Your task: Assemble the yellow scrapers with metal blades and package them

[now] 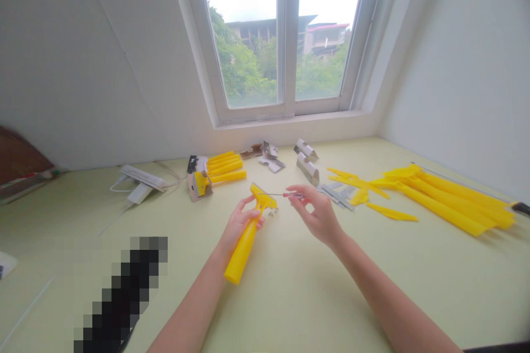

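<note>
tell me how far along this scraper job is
Done: a few yellow scrapers at the back look finished. In hand: the left hand holds a scraper, the right hand a red screwdriver. Still left: the loose yellow handles at right.

The scraper (247, 237) is bright yellow, the small screwdriver (287, 194) beside it has a red handle, the plastic handles (447, 198) far right match that yellow, the desk (290, 309) is pale green, and the window frame (290, 113) is white.

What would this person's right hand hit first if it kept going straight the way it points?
Probably the head of the yellow plastic scraper in the left hand: the thin red-handled screwdriver pinched by the right hand points straight at it, though depth is hard to judge.
</note>
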Motion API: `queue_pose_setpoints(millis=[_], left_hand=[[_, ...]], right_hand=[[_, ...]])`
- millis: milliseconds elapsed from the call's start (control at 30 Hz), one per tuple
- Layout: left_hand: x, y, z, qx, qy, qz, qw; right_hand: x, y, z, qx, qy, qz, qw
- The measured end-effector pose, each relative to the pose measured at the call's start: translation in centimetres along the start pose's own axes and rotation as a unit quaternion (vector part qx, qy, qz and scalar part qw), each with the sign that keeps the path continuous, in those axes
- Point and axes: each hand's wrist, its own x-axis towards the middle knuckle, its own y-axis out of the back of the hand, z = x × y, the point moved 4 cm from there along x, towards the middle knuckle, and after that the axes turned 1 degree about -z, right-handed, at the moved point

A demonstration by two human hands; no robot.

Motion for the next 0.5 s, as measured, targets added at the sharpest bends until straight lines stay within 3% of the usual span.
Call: queue_pose_setpoints(millis=[200, 500], left_hand=[[-0.11, -0.31, 0.02, 0.023, -0.004, -0.029, 0.999], [0.02, -0.2, -0.02, 0.025, -0.009, -0.019, 0.999]], right_hand=[[-0.01, 0.49, 0.23, 0.008, -0.017, 0.057, 0.998], [-0.09, 0.81, 0.5, -0.029, -0.012, 0.065, 0.997]])
